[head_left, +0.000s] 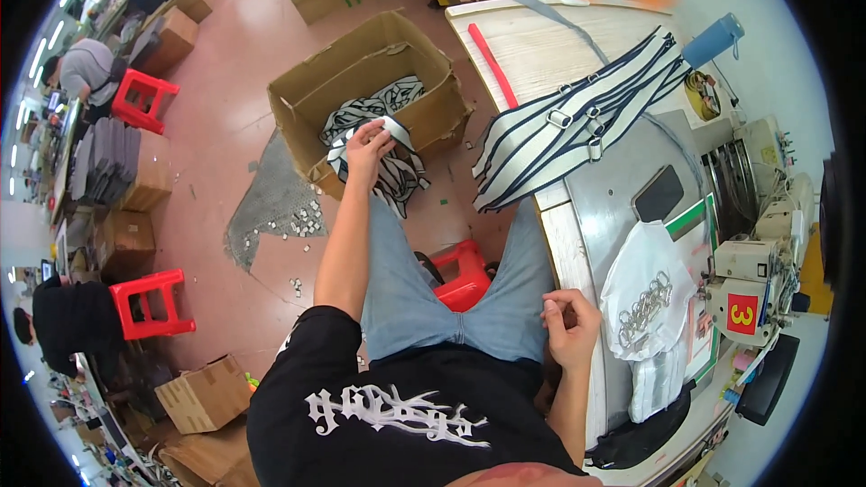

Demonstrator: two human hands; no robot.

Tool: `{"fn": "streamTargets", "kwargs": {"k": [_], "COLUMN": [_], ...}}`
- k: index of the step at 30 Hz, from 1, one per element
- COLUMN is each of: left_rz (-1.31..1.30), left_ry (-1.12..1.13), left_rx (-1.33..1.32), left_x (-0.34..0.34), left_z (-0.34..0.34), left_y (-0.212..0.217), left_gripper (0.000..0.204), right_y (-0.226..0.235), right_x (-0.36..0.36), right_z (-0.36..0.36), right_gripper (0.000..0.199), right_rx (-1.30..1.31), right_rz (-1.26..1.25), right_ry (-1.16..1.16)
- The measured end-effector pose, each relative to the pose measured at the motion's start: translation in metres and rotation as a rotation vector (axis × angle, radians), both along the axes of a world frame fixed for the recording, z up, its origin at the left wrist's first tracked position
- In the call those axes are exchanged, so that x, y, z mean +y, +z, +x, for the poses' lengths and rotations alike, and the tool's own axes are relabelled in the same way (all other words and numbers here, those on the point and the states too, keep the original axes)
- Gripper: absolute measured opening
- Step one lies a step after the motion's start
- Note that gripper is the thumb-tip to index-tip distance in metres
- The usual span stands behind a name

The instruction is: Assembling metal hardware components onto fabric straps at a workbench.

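Note:
My left hand [368, 146] reaches out over an open cardboard box [317, 83] on the floor and grips a white strap with dark edges [394, 129]. More of these straps [361, 112] lie heaped in the box and spill over its near wall. My right hand [570, 320] rests with curled fingers at the edge of the sewing table [622, 182], holding nothing that I can see. A bundle of finished straps with metal buckles [566, 123] lies across the table. I sit on a red stool [465, 274].
A sewing machine [753, 284] stands at the right, with a white bag of metal rings [645, 307] in front of it. A red ruler [492, 65] and a blue cylinder [713, 40] lie on the table. Red stools [149, 302], cardboard boxes [203, 394] and other people surround the floor at left.

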State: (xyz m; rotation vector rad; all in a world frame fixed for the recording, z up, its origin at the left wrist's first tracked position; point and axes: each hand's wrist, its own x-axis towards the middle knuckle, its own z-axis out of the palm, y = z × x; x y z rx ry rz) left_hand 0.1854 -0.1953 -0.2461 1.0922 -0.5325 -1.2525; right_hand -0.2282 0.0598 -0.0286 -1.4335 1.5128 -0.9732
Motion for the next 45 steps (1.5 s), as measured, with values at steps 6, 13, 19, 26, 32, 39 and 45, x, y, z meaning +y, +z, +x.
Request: {"fn": "streamTargets", "kwargs": {"k": [6,13,19,26,32,39,45], "left_rz": [-0.083,0.017,0.181,0.3,0.329,0.273,0.171], "left_ry": [0.04,0.071,0.016,0.173,0.277,0.135,0.085], "left_rx": [0.025,-0.14,-0.231,-0.661,-0.819,-0.864,-0.526], "left_x": [0.018,0.011,-0.005,-0.011,-0.024,-0.032,-0.033], "left_z": [0.028,0.031,0.041,0.042,0.092,0.085,0.078], "left_y": [0.046,0.062,0.036,0.012,-0.001,0.021,0.09], "left_gripper": [0.014,0.014,0.034,0.051,0.029,0.018,0.017], "right_y": [0.009,0.006,0.014,0.016,0.018,0.014,0.016], "right_x": [-0.006,-0.005,-0.005,-0.003,-0.006,-0.007,-0.007], "right_z": [0.003,0.003,0.007,0.01,0.009,0.006,0.007], "right_gripper": [0.005,0.005,0.005,0.005,0.006,0.005,0.005], "right_rx": [-0.003,0.059,0.107,0.136,0.121,0.098,0.089], "right_rz": [-0.004,-0.053,-0.1,-0.118,-0.099,-0.089,-0.074], "right_ry": [0.068,0.091,0.104,0.095,0.119,0.098,0.079]}}
